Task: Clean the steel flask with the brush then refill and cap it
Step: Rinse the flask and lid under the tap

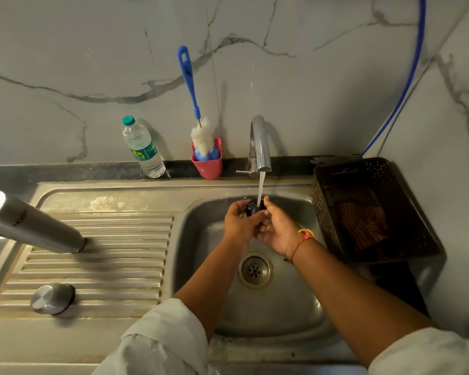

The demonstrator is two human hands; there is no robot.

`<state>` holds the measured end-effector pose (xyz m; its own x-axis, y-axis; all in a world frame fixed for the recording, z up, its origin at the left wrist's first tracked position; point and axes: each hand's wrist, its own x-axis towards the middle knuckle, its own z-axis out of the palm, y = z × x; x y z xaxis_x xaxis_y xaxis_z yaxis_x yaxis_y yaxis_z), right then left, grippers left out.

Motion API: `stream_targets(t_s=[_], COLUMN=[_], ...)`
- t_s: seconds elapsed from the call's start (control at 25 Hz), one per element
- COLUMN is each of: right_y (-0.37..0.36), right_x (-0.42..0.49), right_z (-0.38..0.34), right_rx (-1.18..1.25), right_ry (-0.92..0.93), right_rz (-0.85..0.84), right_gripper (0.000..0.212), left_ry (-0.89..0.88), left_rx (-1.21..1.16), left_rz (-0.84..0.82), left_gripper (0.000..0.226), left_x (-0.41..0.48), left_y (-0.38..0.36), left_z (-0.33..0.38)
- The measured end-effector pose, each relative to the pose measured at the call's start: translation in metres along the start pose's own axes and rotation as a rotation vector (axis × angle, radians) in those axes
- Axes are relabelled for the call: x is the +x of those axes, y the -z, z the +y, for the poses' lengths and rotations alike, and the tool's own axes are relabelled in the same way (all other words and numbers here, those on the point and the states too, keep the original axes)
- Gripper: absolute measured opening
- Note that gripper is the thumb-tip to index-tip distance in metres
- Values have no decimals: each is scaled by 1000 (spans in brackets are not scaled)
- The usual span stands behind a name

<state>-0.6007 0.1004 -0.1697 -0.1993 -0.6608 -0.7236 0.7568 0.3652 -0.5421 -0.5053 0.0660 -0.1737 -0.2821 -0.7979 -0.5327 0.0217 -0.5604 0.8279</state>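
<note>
Steel flask (33,223), a tall brushed-metal cylinder, stands on the ribbed stainless draining board (98,261) at the left, its open mouth leaning toward the camera and its base on the ridges. Nearer the front edge of the same board sits a round steel cap (52,298), well apart from the flask. Behind the board, against the marble wall, a blue-handled bottle brush with white and blue bristles (198,125) stands head-down in a small pink plastic cup (208,165), and a clear plastic water bottle with a teal lid (142,147) stands just beside the cup on its left.

Over the sink basin (201,239), both hands meet under the stream of water from the chrome tap (260,144). The left hand (240,223) is curled around a small dark object (251,209), gripping it with fingers and thumb; what the object is cannot be told. The right hand (278,231) lies partly open, palm up, touching the object and the left fingers, a red and yellow thread band at its wrist. At the basin's right stands a dark perforated plastic basket (377,174) holding a checked cloth (363,226).
</note>
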Motion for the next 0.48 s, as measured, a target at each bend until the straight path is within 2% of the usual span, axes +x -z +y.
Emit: stream_targets(t_s=[0.12, 0.2, 0.48], right_y=[-1, -2, -3], right_x=[4, 3, 4], right_z=[0, -2, -2], right_rx=[147, 212, 109], right_ry=[-50, -88, -112], right_rz=[-24, -26, -23], right_gripper=[47, 52, 59], left_ry=[-156, -179, -52], left_rx=[246, 289, 30], left_rz=[13, 9, -37], left_gripper=[41, 35, 23], left_x=[3, 4, 1], left_y=[-4, -3, 8], left_z=[-2, 0, 4])
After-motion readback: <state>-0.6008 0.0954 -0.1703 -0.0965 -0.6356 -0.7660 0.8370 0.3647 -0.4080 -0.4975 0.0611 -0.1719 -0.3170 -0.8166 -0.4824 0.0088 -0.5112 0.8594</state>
